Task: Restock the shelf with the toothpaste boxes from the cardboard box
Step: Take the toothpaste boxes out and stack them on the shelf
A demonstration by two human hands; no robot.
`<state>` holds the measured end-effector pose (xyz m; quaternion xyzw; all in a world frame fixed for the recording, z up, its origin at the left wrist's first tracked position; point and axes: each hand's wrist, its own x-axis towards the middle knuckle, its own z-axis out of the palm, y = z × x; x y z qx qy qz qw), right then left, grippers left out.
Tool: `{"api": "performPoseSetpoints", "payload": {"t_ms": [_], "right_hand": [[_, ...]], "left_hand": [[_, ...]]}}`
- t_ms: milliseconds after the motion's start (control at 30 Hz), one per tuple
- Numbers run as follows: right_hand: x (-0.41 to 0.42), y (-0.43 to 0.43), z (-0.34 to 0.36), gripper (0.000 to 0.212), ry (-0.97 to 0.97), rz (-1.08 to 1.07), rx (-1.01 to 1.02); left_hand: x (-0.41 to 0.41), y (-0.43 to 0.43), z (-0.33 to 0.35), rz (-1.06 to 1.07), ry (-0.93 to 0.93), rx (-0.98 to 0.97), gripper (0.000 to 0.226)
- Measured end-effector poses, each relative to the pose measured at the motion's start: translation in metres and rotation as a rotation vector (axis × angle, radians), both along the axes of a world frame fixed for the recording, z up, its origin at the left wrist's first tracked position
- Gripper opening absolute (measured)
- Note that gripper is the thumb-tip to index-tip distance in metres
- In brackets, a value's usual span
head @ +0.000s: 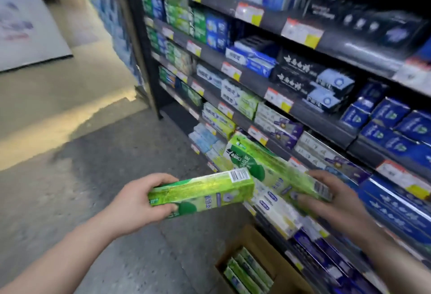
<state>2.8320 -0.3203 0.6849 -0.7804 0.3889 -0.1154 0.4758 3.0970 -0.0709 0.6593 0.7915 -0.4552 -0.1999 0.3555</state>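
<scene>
My left hand (137, 198) grips one green toothpaste box (203, 192) by its left end, held level in front of the shelf. A second green toothpaste box (261, 165) is in my right hand (331, 198), which holds its near end while the far end angles up toward the lower shelf (277, 146). Below, at the shelf's foot, stands the open cardboard box (254, 242) with several more green boxes (247, 272) upright inside.
The dark shelving unit (256, 65) fills the right side, its rows packed with green, blue, white, purple and black toothpaste cartons behind price tags. Grey floor (93, 153) spreads to the left, with a white board (25, 20) at far left.
</scene>
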Motion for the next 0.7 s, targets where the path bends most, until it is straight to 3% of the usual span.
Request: {"api": "performPoseSetpoints", "payload": {"t_ms": [133, 367, 467, 567, 700], "right_hand": [[0.051, 0.016, 0.059, 0.041, -0.068, 0.059, -0.073], [0.184, 0.059, 0.123, 0.050, -0.111, 0.069, -0.168], [0.254, 0.080, 0.144, 0.060, -0.120, 0.097, -0.203], [0.321, 0.099, 0.163, 0.048, -0.152, 0.078, -0.203], [0.390, 0.117, 0.183, 0.037, -0.154, 0.062, -0.217]], "left_hand": [[0.036, 0.033, 0.054, 0.066, 0.027, -0.018, 0.045], [0.148, 0.092, 0.118, 0.090, 0.044, -0.037, 0.033], [0.212, 0.120, 0.143, 0.096, 0.056, -0.082, 0.043], [0.277, 0.139, 0.169, 0.107, 0.054, -0.128, 0.049], [0.347, 0.150, 0.197, 0.081, 0.046, -0.157, 0.039]]}}
